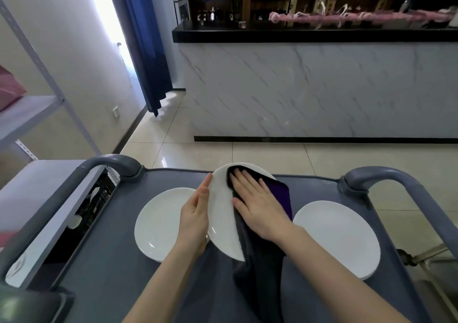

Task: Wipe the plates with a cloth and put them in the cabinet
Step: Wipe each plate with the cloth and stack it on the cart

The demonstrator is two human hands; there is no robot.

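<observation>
A white plate (221, 213) is held tilted above the grey cart top (119, 273). My left hand (197, 213) supports its left rim, fingers straight along the edge. My right hand (257, 203) lies flat on a dark grey and purple cloth (257, 268) and presses it against the plate's face. The cloth hangs down over the plate's lower edge. A second white plate (158, 223) lies flat on the cart to the left, partly behind my left hand. A third white plate (339, 238) lies flat on the right.
The cart has grey handle bars at the left (109, 162) and right (386, 176). A metal shelf rack (37, 109) stands on the left. A marble-faced counter (309, 87) with a black top is ahead across the tiled floor (173, 149).
</observation>
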